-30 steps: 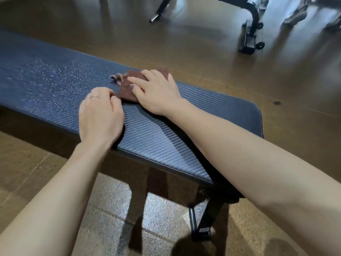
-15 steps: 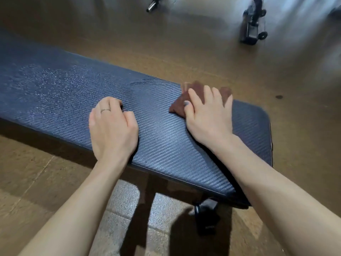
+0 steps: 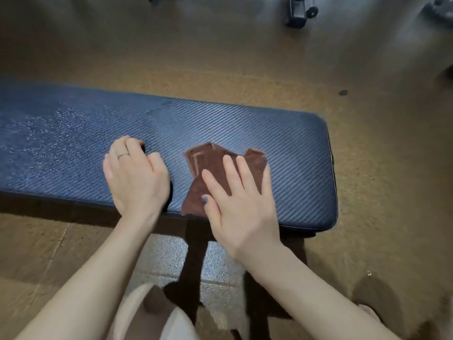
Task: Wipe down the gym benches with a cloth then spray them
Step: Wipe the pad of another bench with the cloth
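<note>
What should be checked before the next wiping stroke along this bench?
1. Cloth flat on the bench: ok.
2. Right hand pressing the cloth with straight fingers: ok.
3. Left hand resting on the pad, beside the cloth, not on it: ok.
4. Droplets on the left part of the pad, unwiped: not ok.
5. Cloth edge reaching the near rim: ok.
6. Spray bottle within reach: cannot tell, none in view.

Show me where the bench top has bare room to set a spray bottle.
Bare: the dark blue woven-texture bench pad between the brown folded cloth and its rounded end; also the droplet-speckled stretch beyond the left hand. Crowded: the middle, where the right hand presses the cloth.
</note>
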`<action>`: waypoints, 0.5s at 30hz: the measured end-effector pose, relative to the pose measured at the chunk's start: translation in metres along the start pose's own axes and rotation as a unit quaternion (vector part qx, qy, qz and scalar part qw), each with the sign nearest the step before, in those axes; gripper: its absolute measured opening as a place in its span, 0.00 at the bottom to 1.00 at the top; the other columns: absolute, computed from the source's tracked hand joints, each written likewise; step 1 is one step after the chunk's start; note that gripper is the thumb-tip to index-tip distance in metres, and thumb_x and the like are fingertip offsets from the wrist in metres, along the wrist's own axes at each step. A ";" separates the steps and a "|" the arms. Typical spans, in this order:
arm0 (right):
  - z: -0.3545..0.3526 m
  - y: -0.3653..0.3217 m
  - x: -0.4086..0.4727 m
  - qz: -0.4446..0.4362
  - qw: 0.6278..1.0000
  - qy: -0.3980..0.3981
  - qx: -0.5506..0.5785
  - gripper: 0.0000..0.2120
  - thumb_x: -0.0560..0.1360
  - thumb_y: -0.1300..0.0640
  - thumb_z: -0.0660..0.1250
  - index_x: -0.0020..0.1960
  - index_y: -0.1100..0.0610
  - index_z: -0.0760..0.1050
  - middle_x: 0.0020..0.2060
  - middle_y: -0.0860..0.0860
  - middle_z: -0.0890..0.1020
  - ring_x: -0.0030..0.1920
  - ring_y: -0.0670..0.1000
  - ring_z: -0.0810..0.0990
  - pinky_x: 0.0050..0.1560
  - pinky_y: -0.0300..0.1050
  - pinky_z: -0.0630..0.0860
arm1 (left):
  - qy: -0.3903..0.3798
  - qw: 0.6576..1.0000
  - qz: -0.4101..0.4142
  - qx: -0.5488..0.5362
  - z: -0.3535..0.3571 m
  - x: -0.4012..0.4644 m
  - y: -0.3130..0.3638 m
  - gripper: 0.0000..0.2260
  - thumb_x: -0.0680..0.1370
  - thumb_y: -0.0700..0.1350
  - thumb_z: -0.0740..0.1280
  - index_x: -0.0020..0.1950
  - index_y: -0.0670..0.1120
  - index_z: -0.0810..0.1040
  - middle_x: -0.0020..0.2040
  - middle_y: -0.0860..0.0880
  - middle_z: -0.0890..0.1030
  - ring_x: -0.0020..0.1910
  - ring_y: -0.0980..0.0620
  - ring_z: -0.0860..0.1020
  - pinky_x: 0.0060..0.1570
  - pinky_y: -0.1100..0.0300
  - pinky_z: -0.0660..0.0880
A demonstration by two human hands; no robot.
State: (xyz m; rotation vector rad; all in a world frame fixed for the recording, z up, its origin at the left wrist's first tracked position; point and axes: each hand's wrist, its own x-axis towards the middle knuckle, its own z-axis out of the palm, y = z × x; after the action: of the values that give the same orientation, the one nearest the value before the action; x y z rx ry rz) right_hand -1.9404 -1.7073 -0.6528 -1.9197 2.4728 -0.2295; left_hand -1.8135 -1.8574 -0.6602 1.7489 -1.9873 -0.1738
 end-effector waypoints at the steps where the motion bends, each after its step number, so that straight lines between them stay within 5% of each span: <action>1: 0.001 -0.008 0.005 -0.004 1.000 -0.002 -0.009 0.24 0.84 0.44 0.52 0.77 0.48 0.69 0.79 0.59 0.65 0.80 0.61 0.59 0.76 0.71 0.50 | 0.000 1.000 -0.002 -0.001 -0.001 -0.001 0.001 0.18 0.77 0.46 0.54 0.61 0.39 0.74 0.64 0.38 0.76 0.66 0.36 0.72 0.72 0.39 0.63; 5: 0.006 -0.020 0.019 -0.042 0.999 0.007 0.006 0.24 0.84 0.42 0.53 0.77 0.49 0.69 0.78 0.60 0.66 0.80 0.61 0.60 0.75 0.70 0.51 | 0.003 1.000 -0.006 -0.003 -0.002 0.002 0.000 0.17 0.77 0.46 0.54 0.61 0.40 0.74 0.63 0.38 0.76 0.65 0.37 0.72 0.71 0.40 0.64; 15: -0.007 0.095 -0.031 -0.051 0.999 -0.008 -0.008 0.25 0.83 0.39 0.51 0.76 0.45 0.71 0.77 0.58 0.69 0.78 0.60 0.64 0.75 0.70 0.60 | 0.013 0.999 -0.049 -0.017 -0.003 -0.001 0.009 0.15 0.78 0.43 0.55 0.59 0.43 0.76 0.65 0.43 0.76 0.63 0.40 0.74 0.67 0.44 0.68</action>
State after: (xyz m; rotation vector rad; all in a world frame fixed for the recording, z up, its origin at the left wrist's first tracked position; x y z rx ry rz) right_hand -2.0244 -1.6542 -0.6597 -2.0476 2.3773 -0.1954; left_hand -1.8201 -1.8548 -0.6546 1.8196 -1.8694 -0.2144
